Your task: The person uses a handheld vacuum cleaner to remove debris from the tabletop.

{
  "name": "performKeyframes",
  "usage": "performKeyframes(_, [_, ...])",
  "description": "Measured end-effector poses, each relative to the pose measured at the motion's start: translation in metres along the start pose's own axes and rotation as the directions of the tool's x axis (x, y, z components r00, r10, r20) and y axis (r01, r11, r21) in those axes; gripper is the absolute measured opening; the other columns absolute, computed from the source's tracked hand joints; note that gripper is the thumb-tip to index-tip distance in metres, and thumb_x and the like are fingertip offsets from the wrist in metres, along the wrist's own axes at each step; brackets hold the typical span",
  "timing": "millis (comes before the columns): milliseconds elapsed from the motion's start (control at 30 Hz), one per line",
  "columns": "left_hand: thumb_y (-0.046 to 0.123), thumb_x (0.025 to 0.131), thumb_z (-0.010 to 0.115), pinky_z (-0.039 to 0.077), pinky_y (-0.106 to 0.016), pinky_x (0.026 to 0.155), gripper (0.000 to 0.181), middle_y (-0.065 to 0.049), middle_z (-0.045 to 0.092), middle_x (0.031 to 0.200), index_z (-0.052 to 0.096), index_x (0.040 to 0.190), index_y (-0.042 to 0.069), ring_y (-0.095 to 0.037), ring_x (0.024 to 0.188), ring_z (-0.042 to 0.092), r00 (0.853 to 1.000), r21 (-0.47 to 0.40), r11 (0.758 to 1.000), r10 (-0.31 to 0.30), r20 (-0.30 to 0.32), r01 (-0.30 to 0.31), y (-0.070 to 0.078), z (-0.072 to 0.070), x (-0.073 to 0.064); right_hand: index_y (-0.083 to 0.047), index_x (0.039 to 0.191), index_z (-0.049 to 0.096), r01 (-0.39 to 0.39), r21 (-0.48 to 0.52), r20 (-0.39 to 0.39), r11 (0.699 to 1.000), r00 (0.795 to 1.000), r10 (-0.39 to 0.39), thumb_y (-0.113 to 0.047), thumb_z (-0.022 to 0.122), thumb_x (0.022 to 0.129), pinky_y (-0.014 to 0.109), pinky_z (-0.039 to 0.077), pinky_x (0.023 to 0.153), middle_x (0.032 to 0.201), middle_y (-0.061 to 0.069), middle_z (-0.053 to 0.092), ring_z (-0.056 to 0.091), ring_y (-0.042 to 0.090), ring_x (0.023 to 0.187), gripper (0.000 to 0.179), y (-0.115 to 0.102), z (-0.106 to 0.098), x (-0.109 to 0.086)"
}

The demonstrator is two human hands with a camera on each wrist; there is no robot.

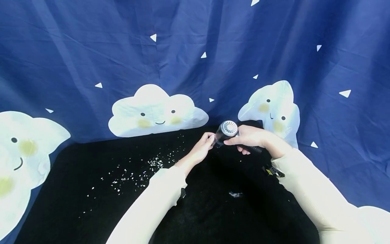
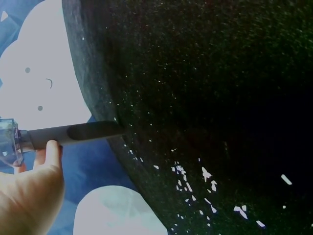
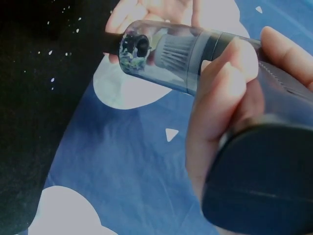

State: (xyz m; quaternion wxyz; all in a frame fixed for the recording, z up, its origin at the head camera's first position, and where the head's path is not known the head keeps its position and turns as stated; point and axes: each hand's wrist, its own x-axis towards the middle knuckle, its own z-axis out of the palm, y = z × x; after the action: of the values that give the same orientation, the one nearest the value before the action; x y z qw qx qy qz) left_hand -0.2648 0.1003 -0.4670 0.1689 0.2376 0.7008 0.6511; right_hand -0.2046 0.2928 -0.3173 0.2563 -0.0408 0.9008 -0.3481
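A handheld vacuum cleaner [image 1: 229, 129] with a silver vented end is held over the far part of the black cloth. My right hand [image 1: 253, 137] grips its dark handle, fingers wrapped round it in the right wrist view. Its clear dust cup [image 3: 159, 54] shows a pale ribbed filter and bits of debris inside. A long dark crevice nozzle [image 2: 73, 134] extends from the cup, its slanted tip near the cloth's edge. My left hand [image 2: 34, 191] holds the nozzle near its base, with fingertips against its underside; the thumb is hidden there.
Small white scraps [image 1: 155, 164] lie scattered over the left part of the black cloth [image 1: 195, 217]. A whitish smear [image 1: 235, 195] marks the cloth nearer the front. Behind it hangs a blue curtain [image 1: 179, 67] printed with clouds and triangles.
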Motion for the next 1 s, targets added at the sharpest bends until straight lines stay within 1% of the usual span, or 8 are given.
performKeyframes(67, [0.029, 0.110, 0.037, 0.043, -0.043, 0.106, 0.036, -0.018, 0.055, 0.133, 0.046, 0.134, 0.003, -0.029, 0.126, 0.053, 1.000, -0.027, 1.000, 0.000, 0.010, 0.000, 0.000, 0.002, 0.002, -0.003, 0.092, 0.066, 0.000, -0.007, -0.005, 1.000, 1.000, -0.001, -0.038, 0.071, 0.092, 0.041, 0.056, 0.057, 0.062, 0.011, 0.060, 0.061, 0.023, 0.050, 0.035, 0.000, -0.001, -0.001])
performKeyframes(200, [0.029, 0.111, 0.036, 0.042, -0.043, 0.107, 0.037, -0.019, 0.053, 0.134, 0.045, 0.135, 0.002, -0.030, 0.126, 0.052, 1.000, -0.067, 0.998, 0.005, 0.023, -0.003, 0.001, 0.005, 0.004, -0.003, 0.091, 0.065, -0.005, -0.018, -0.012, 1.000, 1.000, 0.005, -0.037, 0.071, 0.091, 0.038, 0.055, 0.055, 0.062, 0.010, 0.060, 0.061, 0.021, 0.049, 0.035, -0.001, -0.002, -0.003])
performKeyframes(300, [0.029, 0.111, 0.035, 0.043, -0.043, 0.107, 0.038, -0.020, 0.053, 0.134, 0.045, 0.135, 0.001, -0.030, 0.126, 0.052, 1.000, -0.068, 0.998, 0.011, 0.024, -0.009, 0.002, 0.007, 0.005, -0.003, 0.090, 0.065, -0.007, -0.023, -0.016, 1.000, 1.000, 0.006, -0.037, 0.071, 0.091, 0.035, 0.054, 0.053, 0.061, 0.009, 0.060, 0.060, 0.020, 0.048, 0.034, -0.001, -0.003, -0.004])
performKeyframes(400, [0.027, 0.111, 0.034, 0.043, -0.043, 0.106, 0.039, -0.020, 0.052, 0.134, 0.044, 0.136, -0.001, -0.030, 0.126, 0.052, 1.000, -0.074, 0.997, 0.013, 0.020, -0.011, 0.002, 0.009, 0.006, -0.003, 0.090, 0.065, -0.012, -0.024, -0.019, 1.000, 1.000, 0.012, -0.037, 0.072, 0.091, 0.036, 0.054, 0.054, 0.061, 0.009, 0.060, 0.060, 0.021, 0.048, 0.035, -0.001, -0.003, -0.005])
performKeyframes(600, [0.024, 0.111, 0.036, 0.041, -0.044, 0.108, 0.041, -0.022, 0.050, 0.136, 0.044, 0.136, -0.006, -0.031, 0.129, 0.049, 1.000, -0.155, 0.988, 0.008, 0.019, -0.005, 0.004, 0.014, 0.009, -0.004, 0.087, 0.063, -0.051, -0.036, -0.046, 0.998, 0.998, 0.049, -0.039, 0.072, 0.091, 0.035, 0.053, 0.053, 0.061, 0.008, 0.060, 0.060, 0.020, 0.049, 0.036, 0.002, -0.003, -0.005])
performKeyframes(667, [0.024, 0.111, 0.036, 0.041, -0.045, 0.108, 0.041, -0.023, 0.050, 0.136, 0.044, 0.135, -0.008, -0.032, 0.128, 0.049, 1.000, -0.173, 0.985, 0.006, 0.015, -0.004, 0.007, 0.015, 0.010, -0.004, 0.087, 0.063, -0.051, -0.043, -0.055, 0.998, 0.997, 0.049, -0.038, 0.072, 0.091, 0.035, 0.054, 0.054, 0.061, 0.008, 0.060, 0.060, 0.020, 0.049, 0.036, 0.002, -0.003, -0.004])
performKeyframes(833, [0.023, 0.111, 0.035, 0.038, -0.049, 0.109, 0.040, -0.025, 0.050, 0.135, 0.045, 0.133, -0.009, -0.033, 0.127, 0.049, 1.000, -0.199, 0.980, 0.008, -0.009, -0.010, 0.010, 0.012, 0.012, -0.004, 0.089, 0.064, -0.028, -0.052, -0.061, 0.998, 0.998, 0.024, -0.037, 0.072, 0.091, 0.038, 0.055, 0.056, 0.062, 0.009, 0.060, 0.061, 0.021, 0.050, 0.034, -0.002, -0.002, -0.003])
performKeyframes(1000, [0.025, 0.111, 0.036, 0.038, -0.048, 0.110, 0.042, -0.025, 0.050, 0.137, 0.044, 0.134, -0.009, -0.035, 0.131, 0.048, 1.000, -0.166, 0.986, 0.007, -0.012, -0.009, 0.013, 0.005, 0.012, -0.004, 0.089, 0.066, -0.024, -0.041, -0.072, 0.999, 0.997, 0.021, -0.040, 0.073, 0.090, 0.037, 0.055, 0.056, 0.062, 0.009, 0.060, 0.061, 0.022, 0.050, 0.036, -0.005, 0.001, 0.000])
